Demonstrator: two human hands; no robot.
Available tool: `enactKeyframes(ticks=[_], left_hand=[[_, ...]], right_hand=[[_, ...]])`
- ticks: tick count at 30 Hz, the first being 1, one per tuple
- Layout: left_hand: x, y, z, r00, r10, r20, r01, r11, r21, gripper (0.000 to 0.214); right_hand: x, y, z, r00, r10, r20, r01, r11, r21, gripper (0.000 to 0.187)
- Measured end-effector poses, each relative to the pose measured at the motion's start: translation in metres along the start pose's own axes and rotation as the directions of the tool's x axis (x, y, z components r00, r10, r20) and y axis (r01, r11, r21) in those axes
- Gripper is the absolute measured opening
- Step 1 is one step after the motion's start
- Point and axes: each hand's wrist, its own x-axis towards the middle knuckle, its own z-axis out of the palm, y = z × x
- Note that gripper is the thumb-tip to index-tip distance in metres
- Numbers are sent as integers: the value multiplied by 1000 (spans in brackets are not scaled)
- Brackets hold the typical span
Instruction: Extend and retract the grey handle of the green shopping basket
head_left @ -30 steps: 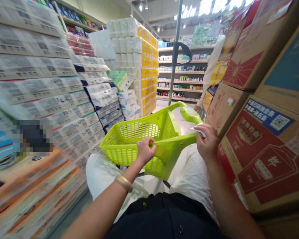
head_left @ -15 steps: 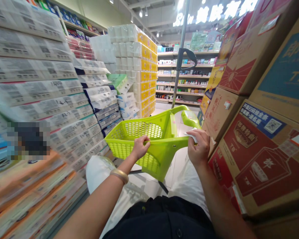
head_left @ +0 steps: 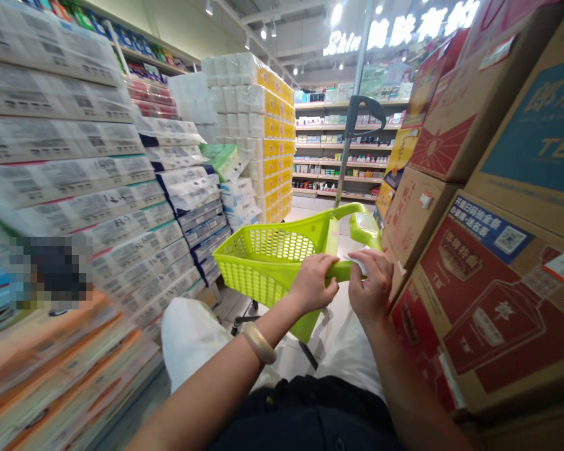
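Observation:
A bright green plastic shopping cart (head_left: 263, 279) with a perforated basket stands between my knees. My left hand (head_left: 314, 285), a bangle on its wrist, is closed over the cart's near rim, close to where the rim meets the handle. Just to its right, my right hand (head_left: 372, 285) pinches a white tissue (head_left: 360, 257) and presses it to the green handle. The tissue is partly hidden by the fingers. A light panel (head_left: 364, 220) sits on the far part of the handle. Inside the visible part of the basket only green plastic shows.
Stacked liquor cartons (head_left: 493, 294) rise close on my right. Tall piles of wrapped paper packs (head_left: 79, 169) line the left, with tissue rolls in yellow packaging (head_left: 277, 144) farther back. Behind the cart stands a metal pole (head_left: 352, 113) with a dark handle. Stocked shelves (head_left: 338, 147) span the back.
My left hand has slid right along the rim to near the handle. The cart has shifted slightly right in view. My right hand stays at the handle with the tissue.

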Motion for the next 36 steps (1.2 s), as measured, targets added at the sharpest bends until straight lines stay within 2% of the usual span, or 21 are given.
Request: enactKeyframes(ticks=[5, 11, 14, 18, 20, 23, 26, 30, 32, 36], left_hand=[[13, 6, 17, 994, -108, -6, 108, 994, 10, 28], [18, -3, 20, 984, -162, -70, 166, 985, 51, 36], [15, -17, 8, 985, -151, -85, 156, 987, 50, 36], [1, -40, -21, 988, -143, -57, 143, 990, -3, 39], [-9, -49, -35, 987, -153, -52, 153, 988, -2, 44], [-22, -56, -52, 985, -170, -15, 169, 985, -26, 48], [-33, -57, -61, 984, -178, -1, 177, 982, -70, 50], [-44, -51, -63, 986, -166, -33, 162, 982, -100, 49], [-48, -46, -64, 985, -165, -59, 159, 982, -99, 48], [-56, -38, -65, 981, -169, -97, 162, 984, -78, 48]], right_hand=[[-2, -1, 0, 1000, 2, 12, -2, 1000, 4, 21], [-4, -1, 4, 1000, -21, 14, 20, 1000, 11, 19], [-6, -7, 8, 992, -80, 100, 76, 996, 47, 23], [-7, -19, 16, 957, -159, 241, 134, 984, 116, 27], [-5, -22, 20, 958, -160, 237, 126, 980, 152, 24], [0, -26, 22, 980, -104, 171, 66, 975, 213, 20], [0, -38, 20, 990, -44, 134, 9, 967, 255, 20], [-9, -65, 12, 954, -183, 238, 102, 944, 315, 19], [-12, -71, 8, 942, -224, 249, 137, 937, 322, 17], [-7, -64, 1, 977, -116, 181, 57, 951, 302, 12]])
